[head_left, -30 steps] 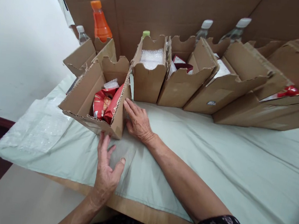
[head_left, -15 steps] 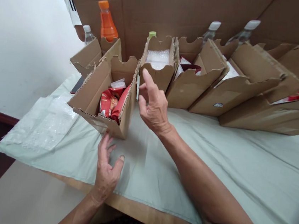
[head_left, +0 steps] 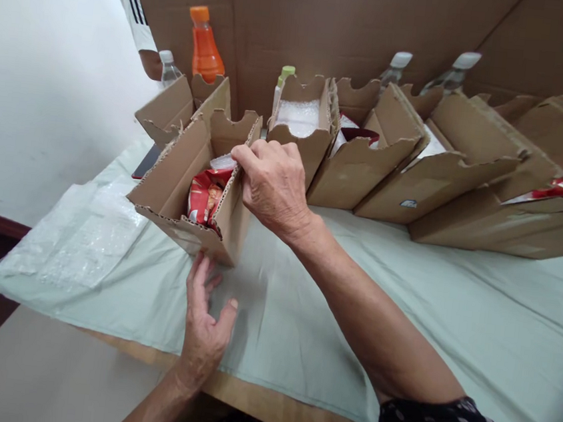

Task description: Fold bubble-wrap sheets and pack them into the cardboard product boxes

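A cardboard box [head_left: 174, 223] stands open at the top on the left part of the table, turned at an angle. Inside it lie a red packet [head_left: 205, 196] and a piece of bubble wrap [head_left: 223, 162]. My right hand [head_left: 274, 187] grips the box's right wall at its upper edge, thumb on the inner side and fingers curled outside. Below the box's near corner is my left hand [head_left: 206, 327], fingers apart and fingertips at the bottom of the front wall, with nothing held.
More cardboard boxes [head_left: 360, 179] stand in a row to the right, with bottles behind. An orange bottle [head_left: 207, 52] is behind another box at the left. Bubble wrap sheets [head_left: 83, 230] lie on the green cloth [head_left: 299, 327]. A person's sleeve [head_left: 134, 11] shows behind the cardboard partition [head_left: 306, 19].
My right hand has moved left and down from beside the box and closed on its right wall. My left hand remains at the front corner, almost unmoved.
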Demonstrator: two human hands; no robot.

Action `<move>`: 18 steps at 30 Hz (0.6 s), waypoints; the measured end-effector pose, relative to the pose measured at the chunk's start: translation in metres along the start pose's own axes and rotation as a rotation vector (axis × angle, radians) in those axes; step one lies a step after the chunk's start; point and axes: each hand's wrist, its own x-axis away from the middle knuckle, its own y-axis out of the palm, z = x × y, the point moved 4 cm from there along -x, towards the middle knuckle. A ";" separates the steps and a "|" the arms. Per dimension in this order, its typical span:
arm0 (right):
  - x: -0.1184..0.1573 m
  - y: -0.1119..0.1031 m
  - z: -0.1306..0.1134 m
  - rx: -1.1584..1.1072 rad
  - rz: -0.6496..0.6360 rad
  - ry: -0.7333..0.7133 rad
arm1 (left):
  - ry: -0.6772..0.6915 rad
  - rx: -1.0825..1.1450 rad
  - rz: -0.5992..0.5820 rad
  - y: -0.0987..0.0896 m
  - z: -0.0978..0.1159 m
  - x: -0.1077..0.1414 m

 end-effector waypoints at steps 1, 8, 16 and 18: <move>-0.001 0.000 0.001 -0.003 -0.011 0.016 | -0.007 -0.006 -0.004 0.000 0.000 0.000; 0.036 0.013 0.028 -0.341 0.128 0.259 | -0.016 -0.046 0.000 -0.001 0.004 -0.006; 0.109 0.080 0.049 -0.449 -0.230 0.460 | 0.017 -0.083 -0.081 0.013 0.019 -0.029; 0.113 0.084 0.046 -0.434 -0.268 0.455 | 0.034 -0.108 -0.096 0.019 0.020 -0.039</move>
